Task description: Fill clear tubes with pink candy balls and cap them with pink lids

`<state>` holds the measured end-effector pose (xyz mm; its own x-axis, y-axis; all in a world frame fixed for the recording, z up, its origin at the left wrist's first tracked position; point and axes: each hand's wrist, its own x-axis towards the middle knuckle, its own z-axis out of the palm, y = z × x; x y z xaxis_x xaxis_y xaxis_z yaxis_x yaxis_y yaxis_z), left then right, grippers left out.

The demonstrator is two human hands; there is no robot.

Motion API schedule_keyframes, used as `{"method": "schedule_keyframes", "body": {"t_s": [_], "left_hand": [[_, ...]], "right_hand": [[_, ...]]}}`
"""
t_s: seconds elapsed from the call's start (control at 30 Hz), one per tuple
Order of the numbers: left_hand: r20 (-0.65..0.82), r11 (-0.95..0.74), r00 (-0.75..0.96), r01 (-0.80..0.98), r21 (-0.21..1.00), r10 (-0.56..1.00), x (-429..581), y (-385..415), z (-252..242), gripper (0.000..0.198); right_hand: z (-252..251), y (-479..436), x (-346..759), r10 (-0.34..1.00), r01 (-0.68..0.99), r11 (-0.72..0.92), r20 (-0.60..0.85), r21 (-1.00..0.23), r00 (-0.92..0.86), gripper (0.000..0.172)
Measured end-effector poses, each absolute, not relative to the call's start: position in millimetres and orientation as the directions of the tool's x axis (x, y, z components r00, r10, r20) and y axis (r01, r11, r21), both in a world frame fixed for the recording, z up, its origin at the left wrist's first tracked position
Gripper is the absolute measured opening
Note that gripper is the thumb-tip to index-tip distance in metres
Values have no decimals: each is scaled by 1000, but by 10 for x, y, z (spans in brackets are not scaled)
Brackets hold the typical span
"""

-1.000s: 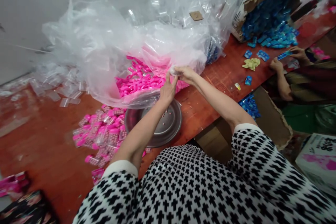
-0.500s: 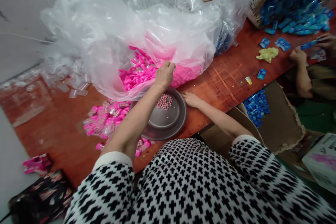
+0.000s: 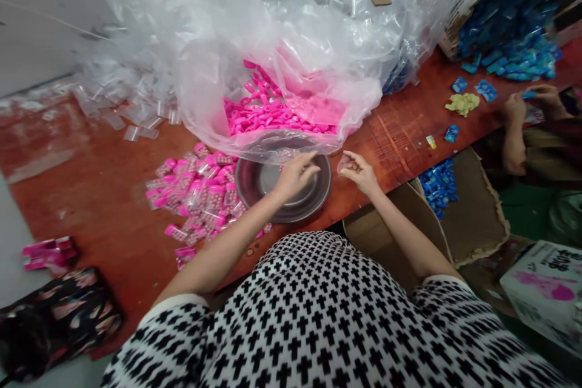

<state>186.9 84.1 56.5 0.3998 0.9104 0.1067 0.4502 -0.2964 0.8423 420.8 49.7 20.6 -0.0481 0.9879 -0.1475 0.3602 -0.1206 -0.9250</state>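
Note:
My left hand (image 3: 295, 177) hovers over the grey metal bowl (image 3: 248, 191), fingers curved with a gap between thumb and forefinger; nothing shows in it. Small pink beads (image 3: 287, 154) lie in the bowl, largely hidden by the hand and the drooping plastic. Just right of the bowl, my right hand (image 3: 362, 177) pinches a small clear plastic tube (image 3: 344, 162) between thumb and fingers. Behind the bowl, a big clear plastic bag (image 3: 204, 97) holds many pink plastic caps (image 3: 273, 116); its front edge hangs over the bowl. Bead-filled tubes with pink caps (image 3: 200, 188) are heaped left of the bowl.
Empty clear tubes (image 3: 150, 115) lie at the back left of the red-brown table (image 3: 91, 194). A floral pouch (image 3: 77, 315) sits front left. At right are blue packets (image 3: 522, 60), an open cardboard box (image 3: 477, 212) below the edge, and a co-worker's hands (image 3: 516, 109).
My left hand has drawn back from the bag's edge to above the bowl. My right hand has left the bowl's rim area and now holds up a clear tube. The bag's front edge droops further over the bowl.

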Motion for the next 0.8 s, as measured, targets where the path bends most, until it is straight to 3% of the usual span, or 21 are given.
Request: {"method": "schedule_keyframes", "body": {"t_s": [0.13,0.23,0.37,0.47,0.63,0.73,0.8], "left_hand": [[69,-178,365,275,945,929,1993,317,556,47],[-116,79,234,161,984,965,1869,106,479,38],[-407,435,186,-146,889,894,1598,-84,328,37],[-510,515,88,-235,824,856,1471,-172,231,35],[-510,499,-73,-130,857,857,1344,-213,142,26],[-470,471,-33,43,881,882,1226,-193,140,23],[-379,366,26,208,907,925,1107,-171,162,23]], "right_hand": [[513,272,3819,973,422,-113,-186,-900,-135,37],[594,119,3582,969,542,23,-114,-840,-219,32],[564,-49,3287,937,628,117,-125,-770,-328,47],[569,-131,2993,915,783,142,-222,-605,-337,48],[700,-165,2567,886,946,118,-399,-301,-237,55],[666,-90,2450,870,966,131,-441,-221,-219,52],[544,3,2410,863,982,80,-480,-174,-156,47]]}}
